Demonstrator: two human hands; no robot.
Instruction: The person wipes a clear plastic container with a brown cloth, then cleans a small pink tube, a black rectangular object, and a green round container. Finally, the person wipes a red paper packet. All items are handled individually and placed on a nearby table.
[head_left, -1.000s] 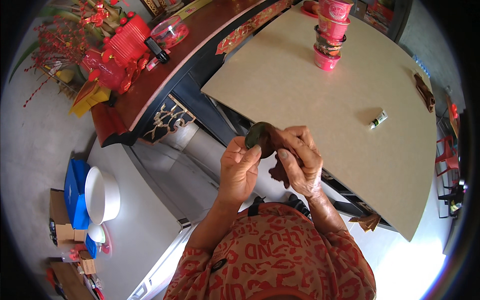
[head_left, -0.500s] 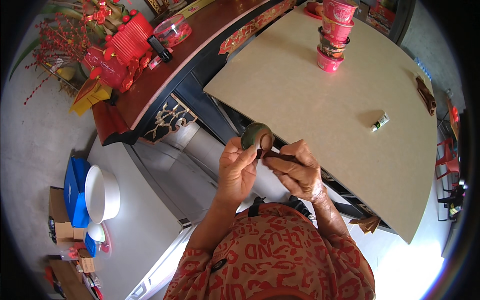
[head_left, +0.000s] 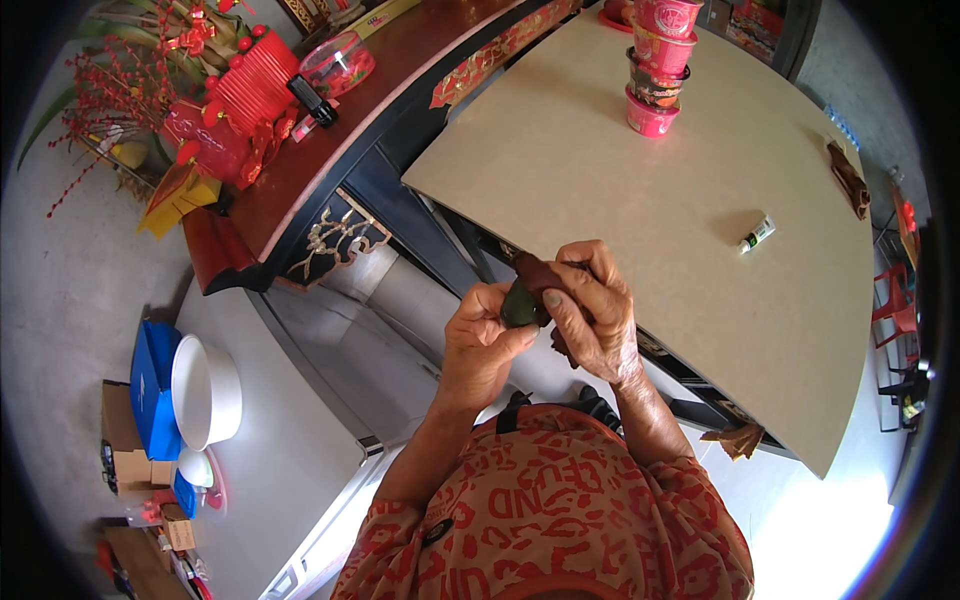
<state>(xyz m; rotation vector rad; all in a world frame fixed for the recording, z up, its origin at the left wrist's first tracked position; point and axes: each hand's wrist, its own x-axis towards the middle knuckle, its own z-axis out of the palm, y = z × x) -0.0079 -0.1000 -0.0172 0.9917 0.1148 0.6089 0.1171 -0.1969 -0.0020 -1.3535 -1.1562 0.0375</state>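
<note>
In front of my chest, my left hand (head_left: 477, 338) grips a small round dark-green piece (head_left: 517, 306) that looks like a little cup, thumb on its near side and fingers behind. A dark brown cloth (head_left: 537, 276) is folded over the far and right side of it. My right hand (head_left: 600, 318) pinches this cloth against the green piece with thumb and fingers, and a loose end of cloth hangs below the palm. Much of the green piece is hidden by cloth and fingers.
On the beige table (head_left: 740, 330) ahead and right stand a stack of instant-noodle tubs (head_left: 660, 70), a small tube (head_left: 757, 235) and a folded brown cloth (head_left: 848, 180). A dark red cabinet (head_left: 300, 180) with red decorations is far left. A white basin (head_left: 205, 390) sits left.
The brown cloth, bunched in my right hand at the near edge before, now wraps over the green piece. That piece has tilted, and my right hand has shifted slightly up and left.
</note>
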